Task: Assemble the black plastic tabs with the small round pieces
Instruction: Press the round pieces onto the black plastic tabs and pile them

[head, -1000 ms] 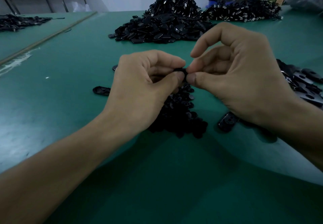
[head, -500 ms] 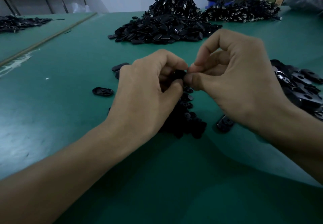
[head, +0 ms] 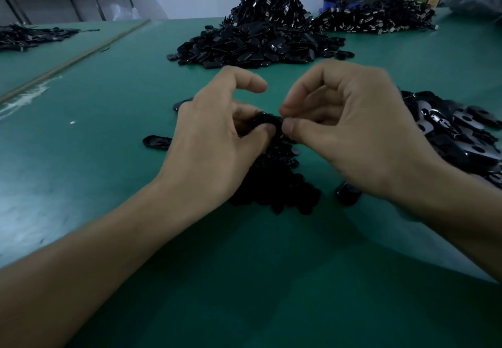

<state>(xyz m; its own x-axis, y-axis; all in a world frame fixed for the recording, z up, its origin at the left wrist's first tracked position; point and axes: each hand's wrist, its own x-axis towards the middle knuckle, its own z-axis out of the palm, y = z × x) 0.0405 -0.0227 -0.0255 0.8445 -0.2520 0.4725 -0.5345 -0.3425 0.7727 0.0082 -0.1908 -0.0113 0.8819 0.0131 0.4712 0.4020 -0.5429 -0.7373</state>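
Observation:
My left hand [head: 214, 141] pinches a black plastic tab [head: 264, 120] between thumb and middle fingers, its index finger lifted. My right hand [head: 350, 130] meets it from the right, thumb and fingertips pinched at the tab's right end; what they pinch is too small to see. Both hands hover just above a heap of small round black pieces [head: 277, 184] on the green table [head: 108, 171]. A pile of black tabs [head: 459, 133] lies at my right wrist.
Single tabs lie loose on the table, one [head: 157, 142] left of my left hand and one [head: 347, 194] under my right wrist. A large pile of black parts [head: 252, 46] and a cable pile [head: 375, 18] sit at the back.
Both hands have dropped lower toward the heap of round pieces. My left index finger has lifted off the tab, and my right fingers have curled tighter at the tab's end.

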